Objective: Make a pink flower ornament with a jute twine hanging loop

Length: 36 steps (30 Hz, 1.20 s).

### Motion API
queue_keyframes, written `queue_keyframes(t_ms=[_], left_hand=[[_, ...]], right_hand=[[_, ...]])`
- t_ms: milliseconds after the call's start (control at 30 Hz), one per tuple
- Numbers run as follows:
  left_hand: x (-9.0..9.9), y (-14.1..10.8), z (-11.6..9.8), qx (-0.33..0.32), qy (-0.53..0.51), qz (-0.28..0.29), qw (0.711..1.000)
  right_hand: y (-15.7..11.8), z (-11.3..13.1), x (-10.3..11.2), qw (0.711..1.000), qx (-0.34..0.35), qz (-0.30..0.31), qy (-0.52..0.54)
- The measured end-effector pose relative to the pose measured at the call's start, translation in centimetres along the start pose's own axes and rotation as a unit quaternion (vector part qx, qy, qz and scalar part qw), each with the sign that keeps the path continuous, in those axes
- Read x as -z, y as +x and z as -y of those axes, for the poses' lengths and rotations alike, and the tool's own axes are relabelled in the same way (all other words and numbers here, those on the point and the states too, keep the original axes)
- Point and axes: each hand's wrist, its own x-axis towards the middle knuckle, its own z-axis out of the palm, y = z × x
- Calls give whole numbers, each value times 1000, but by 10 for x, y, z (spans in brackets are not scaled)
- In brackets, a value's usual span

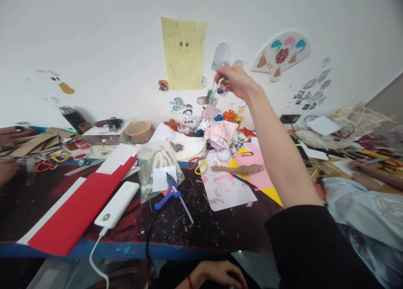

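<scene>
Raised in front of the wall, my right hand (234, 81) pinches a thin string (214, 89). From that string hangs a pink cloud-shaped piece (210, 111), just in front of pink dotted fabric (222, 131); whether the two are joined I cannot tell. Low at the bottom edge, my left hand (217, 274) lies over my lap with loosely bent fingers, partly cut off by the frame, and no held thing shows. A blue glue gun (170, 194) with a glue stick in it rests on the dark table. Beyond it lies a pair of red-and-yellow scissors (197, 165).
Red card (77, 213) and a white power bank (118, 205) with a cable lie at left. Twine (239, 169), a pencil (244, 181) and paper (228, 194) lie at centre right. A clay-coloured bowl (138, 131) stands behind. Another person's sleeve (362, 196) is at right.
</scene>
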Motion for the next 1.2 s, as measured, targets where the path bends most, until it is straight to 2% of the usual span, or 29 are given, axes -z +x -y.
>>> queue_keyframes(t_ms=[133, 267, 400, 700, 933, 1200], left_hand=[[9, 7, 19, 31, 0, -3, 1000], [9, 9, 39, 79, 24, -25, 996], [9, 11, 53, 123, 37, -22, 991], [12, 5, 50, 95, 62, -20, 993], [12, 7, 45, 82, 55, -17, 995], [11, 12, 67, 112, 37, -18, 993]], right_hand=[[-3, 6, 1, 1000, -3, 12, 3], [-10, 9, 1, 1000, -6, 17, 1], [-13, 14, 4, 999, 4, 31, -18], [-11, 21, 12, 999, 30, 34, -11], [-18, 25, 13, 1000, 20, 20, -11], [-24, 31, 10, 1000, 17, 20, -12]])
